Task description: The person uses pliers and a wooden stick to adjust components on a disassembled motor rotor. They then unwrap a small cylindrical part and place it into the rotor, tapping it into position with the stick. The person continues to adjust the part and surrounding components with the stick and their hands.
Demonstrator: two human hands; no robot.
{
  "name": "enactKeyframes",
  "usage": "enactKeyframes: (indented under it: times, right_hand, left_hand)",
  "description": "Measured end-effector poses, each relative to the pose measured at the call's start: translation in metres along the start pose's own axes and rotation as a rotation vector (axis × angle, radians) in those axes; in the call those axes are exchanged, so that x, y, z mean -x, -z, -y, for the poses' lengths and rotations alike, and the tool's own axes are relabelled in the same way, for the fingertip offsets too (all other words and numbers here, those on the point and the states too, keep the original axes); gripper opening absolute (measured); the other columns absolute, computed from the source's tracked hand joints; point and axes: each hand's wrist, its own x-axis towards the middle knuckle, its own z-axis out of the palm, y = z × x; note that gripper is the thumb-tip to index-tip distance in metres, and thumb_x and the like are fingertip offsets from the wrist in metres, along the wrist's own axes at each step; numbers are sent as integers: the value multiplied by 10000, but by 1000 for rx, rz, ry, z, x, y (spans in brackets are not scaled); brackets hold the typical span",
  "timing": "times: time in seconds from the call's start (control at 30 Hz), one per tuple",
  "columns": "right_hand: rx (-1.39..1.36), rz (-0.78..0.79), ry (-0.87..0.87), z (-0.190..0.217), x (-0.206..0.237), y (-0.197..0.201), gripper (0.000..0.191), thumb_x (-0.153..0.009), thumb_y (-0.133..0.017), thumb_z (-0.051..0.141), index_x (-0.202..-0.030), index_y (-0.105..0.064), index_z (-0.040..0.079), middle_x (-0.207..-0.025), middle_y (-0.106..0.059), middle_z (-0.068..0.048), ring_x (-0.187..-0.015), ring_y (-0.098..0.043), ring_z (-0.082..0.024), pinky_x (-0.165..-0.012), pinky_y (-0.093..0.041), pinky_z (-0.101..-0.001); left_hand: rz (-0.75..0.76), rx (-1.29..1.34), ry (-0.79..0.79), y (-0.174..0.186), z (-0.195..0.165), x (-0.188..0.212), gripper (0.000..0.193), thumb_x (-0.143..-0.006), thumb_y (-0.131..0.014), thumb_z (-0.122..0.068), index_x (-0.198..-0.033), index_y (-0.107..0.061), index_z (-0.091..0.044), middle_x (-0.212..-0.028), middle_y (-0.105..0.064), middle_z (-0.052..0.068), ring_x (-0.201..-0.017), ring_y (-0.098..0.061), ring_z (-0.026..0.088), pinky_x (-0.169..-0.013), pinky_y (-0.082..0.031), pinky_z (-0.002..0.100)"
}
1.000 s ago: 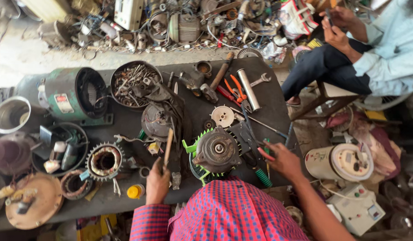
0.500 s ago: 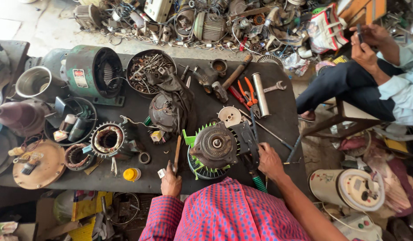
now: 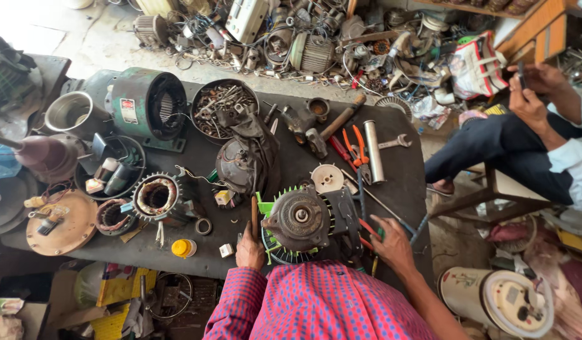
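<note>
Left hand [image 3: 249, 250] is gripping a wooden-handled tool [image 3: 254, 217]; right hand [image 3: 391, 244], fingers half-curled, is touching tools at 3 o'clock of the motor [image 3: 302, 221].

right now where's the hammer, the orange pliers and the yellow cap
hammer [image 3: 317, 141], head view, on its metal head
orange pliers [image 3: 354, 145], head view, on the orange handles
yellow cap [image 3: 183, 248], head view, on its top

The round grey motor housing [image 3: 302, 218] looked like dull, grimy cast metal; at its twelve o'clock the slim cylindrical tube [image 3: 373, 160] was smooth, glossy metal; at ten o'clock the wooden-handled hammer [image 3: 334, 125] looked matt; the dark flat worktable [image 3: 404, 173] appeared rough and stained.
</note>
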Motion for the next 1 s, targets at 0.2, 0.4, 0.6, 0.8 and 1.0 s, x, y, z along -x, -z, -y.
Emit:
enactKeyframes:
  times: [0.2,0.4,0.6,0.8,1.0]
  right_hand:
    - [-32,-16,79,-9,-9,-1,545,-809,-749,239,-1342,-658,170,-1166,-666,-129,-1039,-663,-307,-936,-525,-413]
    - [-58,0,1,-23,-10,-7,533,-828,-747,224,-1354,-675,183,-1142,-683,-113,-924,-689,-270,-835,-560,-381]
    - [-100,-19,39,-47,-5,-13,503,-829,-752,198,-1326,-688,156,-1151,-687,-121,-1012,-704,-242,-840,-571,-363]
    - [-75,-2,35,-61,-2,-16,482,-851,-746,231,-1321,-691,142,-1163,-696,-126,-1016,-706,-256,-843,-568,-379]
    - [-8,15,-2,-59,1,-10,480,-843,-740,213,-1317,-701,145,-1185,-698,-132,-1025,-710,-258,-823,-563,-385]
  left_hand:
    - [-186,264,-377,2,-2,-7,646,-844,-652,-126,-1467,-490,-74,-1242,-665,270,-1128,-652,438,-944,-529,472]
    - [-354,103,-254,11,16,7,701,-815,-664,-72,-1496,-513,-136,-1196,-613,165,-1118,-578,374,-970,-486,448]
    - [-539,12,-244,31,49,18,732,-772,-730,-93,-1469,-507,-95,-1270,-586,167,-1164,-520,411,-1035,-418,498]
    - [-418,-98,-243,31,76,4,764,-768,-701,-55,-1499,-484,-103,-1322,-575,147,-1219,-511,400,-1041,-423,502]
    - [-342,-416,-76,33,85,-9,755,-747,-658,-57,-1476,-499,-170,-1260,-586,86,-1234,-504,387,-971,-421,544]
